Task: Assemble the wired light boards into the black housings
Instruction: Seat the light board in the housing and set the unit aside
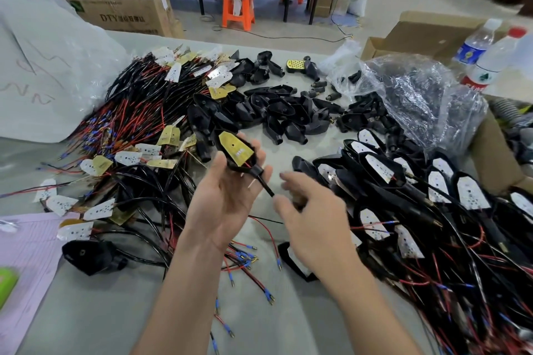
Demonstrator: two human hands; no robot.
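Left hand (pixel 227 202) palm up, fingers curled round a black housing (pixel 255 171), yellow light board (pixel 237 149) seated inside between thumb and fingertips, sleeved wire (pixel 266 187) reaching the blurred right hand (pixel 313 222), its grip unclear

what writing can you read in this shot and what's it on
"DTY": side of the cardboard box; the characters after it are too blurred to read.
Label on the blue-label bottle: too blurred.
Label on the red-cap bottle: too blurred.
Red scribbles on the white bag: illegible.
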